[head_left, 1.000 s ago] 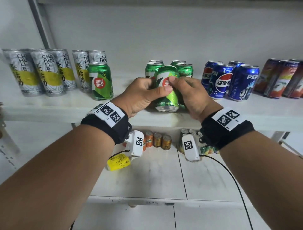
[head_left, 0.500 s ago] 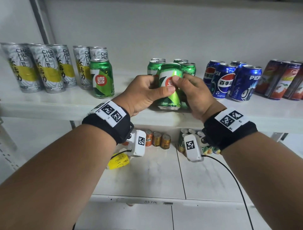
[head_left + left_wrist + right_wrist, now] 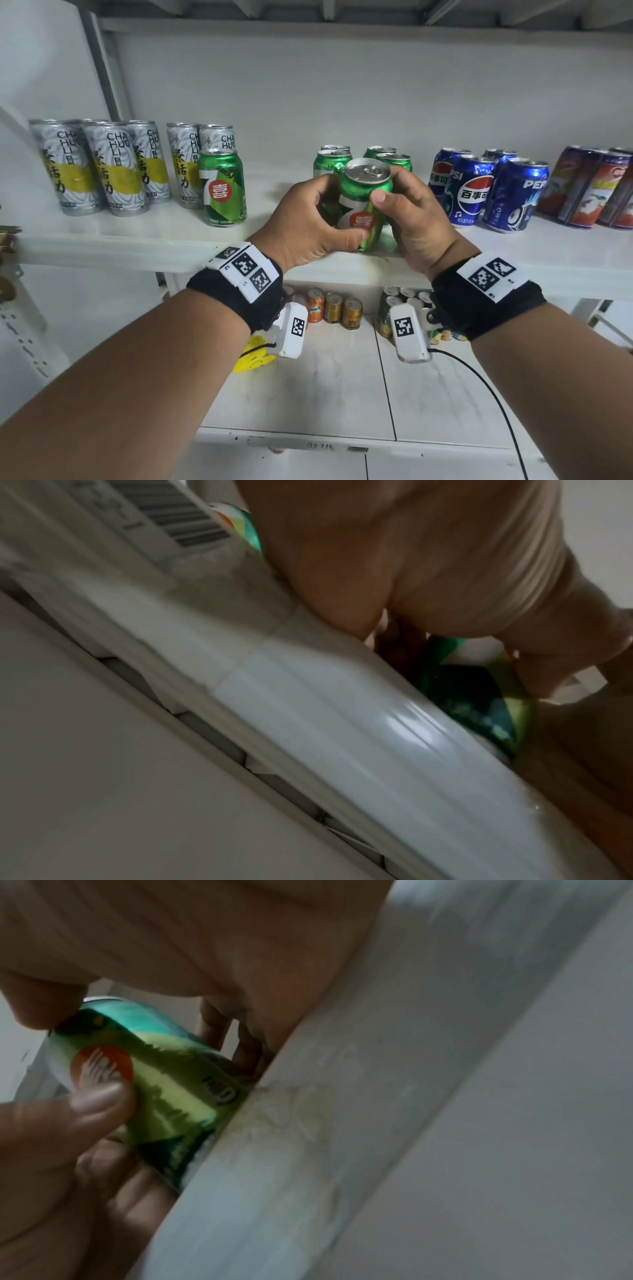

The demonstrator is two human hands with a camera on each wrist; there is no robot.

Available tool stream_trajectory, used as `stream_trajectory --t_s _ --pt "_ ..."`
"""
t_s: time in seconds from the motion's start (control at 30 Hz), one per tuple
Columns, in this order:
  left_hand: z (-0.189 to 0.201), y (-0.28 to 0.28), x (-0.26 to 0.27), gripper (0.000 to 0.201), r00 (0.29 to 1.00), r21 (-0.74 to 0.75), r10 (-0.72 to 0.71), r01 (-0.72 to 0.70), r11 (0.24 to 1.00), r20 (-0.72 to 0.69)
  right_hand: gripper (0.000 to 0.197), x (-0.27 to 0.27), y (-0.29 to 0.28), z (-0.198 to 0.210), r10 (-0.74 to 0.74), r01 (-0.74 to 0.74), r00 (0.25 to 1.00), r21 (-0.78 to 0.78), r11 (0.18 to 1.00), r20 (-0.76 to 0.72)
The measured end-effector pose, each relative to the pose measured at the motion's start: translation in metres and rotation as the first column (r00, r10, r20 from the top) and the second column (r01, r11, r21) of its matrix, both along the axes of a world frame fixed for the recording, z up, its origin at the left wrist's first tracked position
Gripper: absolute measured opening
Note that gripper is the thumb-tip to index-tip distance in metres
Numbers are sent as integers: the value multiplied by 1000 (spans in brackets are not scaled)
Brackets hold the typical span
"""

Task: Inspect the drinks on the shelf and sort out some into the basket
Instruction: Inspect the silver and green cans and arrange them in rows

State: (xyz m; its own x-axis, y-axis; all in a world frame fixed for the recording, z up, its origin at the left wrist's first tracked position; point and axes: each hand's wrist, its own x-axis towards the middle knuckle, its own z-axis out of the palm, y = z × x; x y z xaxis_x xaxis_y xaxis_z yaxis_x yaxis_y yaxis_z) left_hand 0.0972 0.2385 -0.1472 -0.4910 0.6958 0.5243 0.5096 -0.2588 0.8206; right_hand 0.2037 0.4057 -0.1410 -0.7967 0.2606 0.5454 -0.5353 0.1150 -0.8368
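wall (image 3: 342,89): plain white | upright post (image 3: 102,78): grey metal (far left) | light: soft, even

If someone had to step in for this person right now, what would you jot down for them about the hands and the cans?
Left hand: holds the green can from its left side, thumb across the label.
Right hand: holds the same can from the right, thumb near the top.
The can is at the front edge of the shelf, ahead of the other green cans; whether its base rests on the shelf is hidden.
One more green can stands by the silver tea cans; blue cola cans stand to the right.
Done: nothing visibly sorted. No basket is in view.
Left: finish checking this can, then the others.
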Motion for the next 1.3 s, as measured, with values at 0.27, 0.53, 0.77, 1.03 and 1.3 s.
stream_trajectory --t_s 0.27,0.53,0.77,1.03,1.3 --pt "2 2 5 77 981 30 95 -91 995 -171 53 -1 1 -6 -22 38 996 170 985 -91" --pt "4 5 -2 76 989 -85 92 -102 991 -118 59 0 -4 -3 -109 115 991 88 989 -73" --pt "2 3 -1 55 998 -72 6 -2 997 55 44 -1 -4 0 -115 116 993 12 993 -20" --pt "4 4 2 60 998 -92 31 -26 995 55 47 -5 -1 2 -104 110 990 -60 992 95" --pt "4 3 0 85 999 -90 28 -27 996 16 60 -6 -2 1 -176 182 983 -107 978 60"
